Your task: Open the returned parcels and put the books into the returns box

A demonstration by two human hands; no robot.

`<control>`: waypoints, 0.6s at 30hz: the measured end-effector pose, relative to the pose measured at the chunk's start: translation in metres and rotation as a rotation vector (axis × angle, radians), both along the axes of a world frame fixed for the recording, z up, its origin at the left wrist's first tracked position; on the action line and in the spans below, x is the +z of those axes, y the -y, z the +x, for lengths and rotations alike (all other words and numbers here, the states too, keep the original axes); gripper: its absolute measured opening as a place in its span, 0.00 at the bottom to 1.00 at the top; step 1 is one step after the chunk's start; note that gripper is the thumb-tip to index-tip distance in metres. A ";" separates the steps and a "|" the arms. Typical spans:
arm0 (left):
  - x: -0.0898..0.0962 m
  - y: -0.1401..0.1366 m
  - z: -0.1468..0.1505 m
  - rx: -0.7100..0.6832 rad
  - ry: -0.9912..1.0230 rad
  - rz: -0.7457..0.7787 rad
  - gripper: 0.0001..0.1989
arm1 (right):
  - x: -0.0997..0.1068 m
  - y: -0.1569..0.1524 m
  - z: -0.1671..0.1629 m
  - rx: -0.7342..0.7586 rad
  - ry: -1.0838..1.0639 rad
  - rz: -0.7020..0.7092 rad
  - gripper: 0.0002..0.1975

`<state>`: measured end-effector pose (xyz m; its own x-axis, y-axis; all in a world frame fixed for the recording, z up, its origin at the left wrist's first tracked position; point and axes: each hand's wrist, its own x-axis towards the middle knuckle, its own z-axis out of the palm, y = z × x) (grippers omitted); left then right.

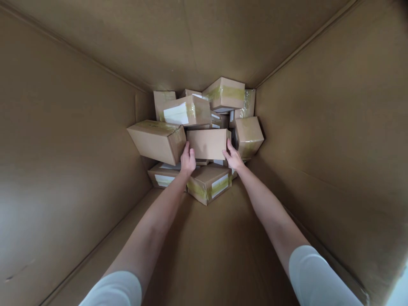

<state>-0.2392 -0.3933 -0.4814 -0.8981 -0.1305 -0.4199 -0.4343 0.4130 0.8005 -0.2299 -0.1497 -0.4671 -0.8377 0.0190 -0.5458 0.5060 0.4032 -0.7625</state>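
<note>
Both arms reach down into a deep cardboard container toward a heap of small boxes. A plain brown cardboard box (206,143) sits between my two hands. My right hand (233,158) grips its right end, thumb at the front and fingers over the side. At its left end, my left hand (188,159) is closed against it, with the fingers partly hidden. Close to my left hand lies a larger taped box (154,142), tilted. Below the hands rests another box (210,182) with yellowish tape and a white label.
Tall cardboard walls (334,127) surround the heap. Behind lie a box with a white label (188,111) and a taped box (225,94). A further box (249,135) leans near the right wall, and a labelled box (163,176) lies at lower left.
</note>
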 end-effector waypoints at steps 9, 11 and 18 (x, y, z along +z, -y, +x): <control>-0.018 -0.029 -0.013 0.150 0.145 -0.002 0.41 | -0.009 -0.016 -0.011 0.010 -0.020 -0.041 0.33; -0.022 -0.032 -0.020 0.224 0.167 -0.015 0.41 | -0.012 -0.019 -0.015 0.014 -0.001 -0.043 0.33; -0.027 -0.008 -0.044 0.293 0.342 0.099 0.25 | -0.019 -0.033 -0.008 -0.155 0.042 -0.165 0.33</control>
